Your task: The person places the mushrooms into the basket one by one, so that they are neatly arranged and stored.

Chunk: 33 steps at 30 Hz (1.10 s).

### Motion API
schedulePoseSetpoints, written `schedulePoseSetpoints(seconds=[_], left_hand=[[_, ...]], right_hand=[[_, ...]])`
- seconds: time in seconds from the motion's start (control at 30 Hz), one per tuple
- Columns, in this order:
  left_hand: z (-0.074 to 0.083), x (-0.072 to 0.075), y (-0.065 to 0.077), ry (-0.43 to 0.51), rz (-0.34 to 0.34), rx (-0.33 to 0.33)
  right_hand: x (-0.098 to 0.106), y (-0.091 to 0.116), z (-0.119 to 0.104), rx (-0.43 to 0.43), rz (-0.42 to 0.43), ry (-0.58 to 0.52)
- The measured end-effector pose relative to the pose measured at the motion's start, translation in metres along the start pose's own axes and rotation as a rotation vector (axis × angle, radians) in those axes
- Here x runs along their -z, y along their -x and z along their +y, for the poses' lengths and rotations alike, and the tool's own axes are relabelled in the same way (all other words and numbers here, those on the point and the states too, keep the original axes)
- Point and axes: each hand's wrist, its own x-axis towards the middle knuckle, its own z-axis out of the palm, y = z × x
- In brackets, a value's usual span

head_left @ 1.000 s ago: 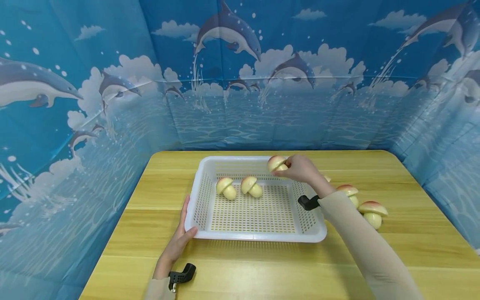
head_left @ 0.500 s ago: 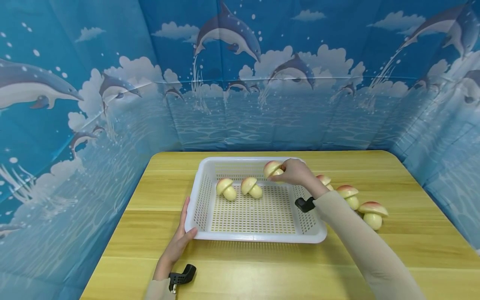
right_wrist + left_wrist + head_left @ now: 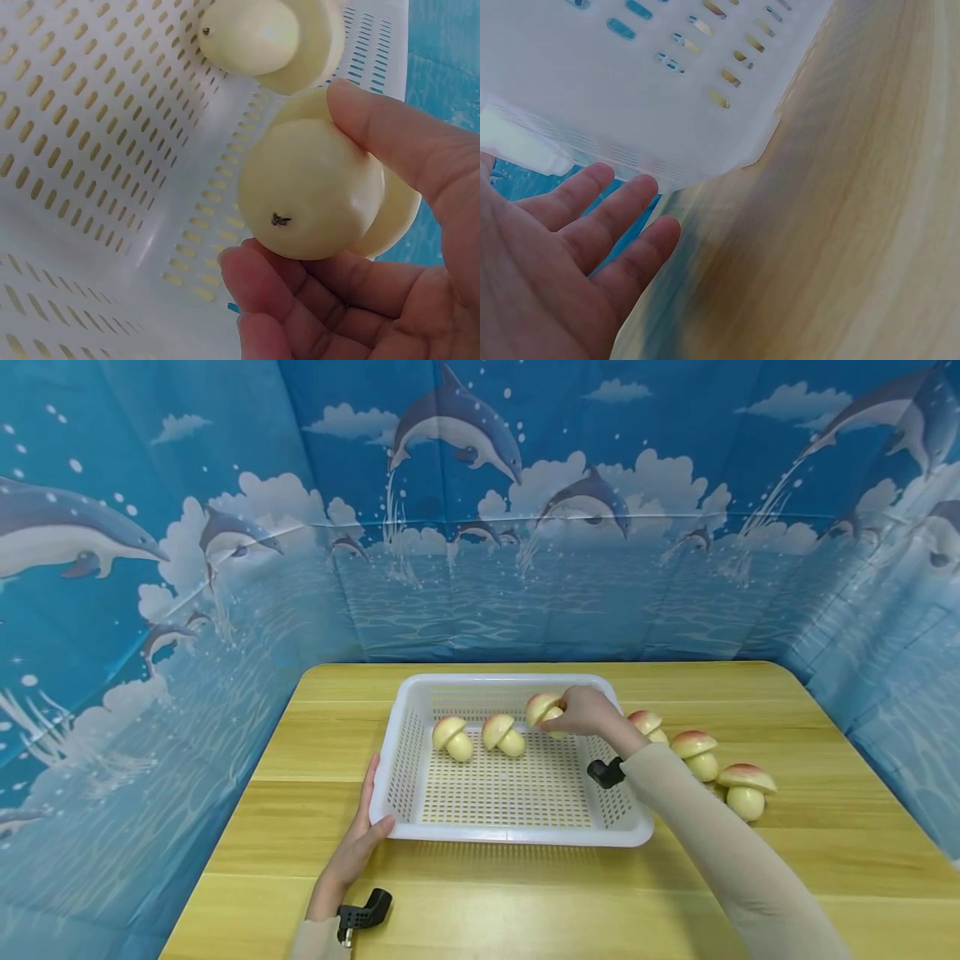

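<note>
My right hand (image 3: 588,710) pinches a model mushroom (image 3: 542,708), cream with a reddish cap, between thumb and fingers. It holds the mushroom low inside the back right part of a white plastic basket (image 3: 517,834). In the right wrist view, the round stem end of this mushroom (image 3: 311,191) faces the camera. Two similar ones lie tilted in the basket: a left mushroom (image 3: 453,739) and a middle mushroom (image 3: 503,735). At the basket's front left corner, my left hand (image 3: 358,843) rests its thumb by the rim, straight fingers along the outer wall (image 3: 615,82).
Right of the basket, three more mushrooms stand on the wooden table: a near one (image 3: 746,791), a middle one (image 3: 696,754) and a far one (image 3: 647,725), partly behind the right sleeve. A dolphin-print curtain (image 3: 465,593) encloses the table's back and sides.
My right hand has moved left, nearer and lower into the basket with the mushroom. The far mushroom on the table has come into fuller view. My left hand and the basket stay put.
</note>
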Motion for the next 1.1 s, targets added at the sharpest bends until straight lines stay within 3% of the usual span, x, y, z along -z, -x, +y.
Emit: schedulePoseSetpoints(seconds=[0.5, 1.1], left_hand=[[0.002, -0.001, 0.001, 0.002, 0.001, 0.009], [0.000, 0.000, 0.000, 0.001, 0.006, 0.016]], right_hand=[[-0.010, -0.005, 0.009, -0.059, -0.073, -0.082], [-0.019, -0.009, 0.009, -0.030, -0.071, -0.055]])
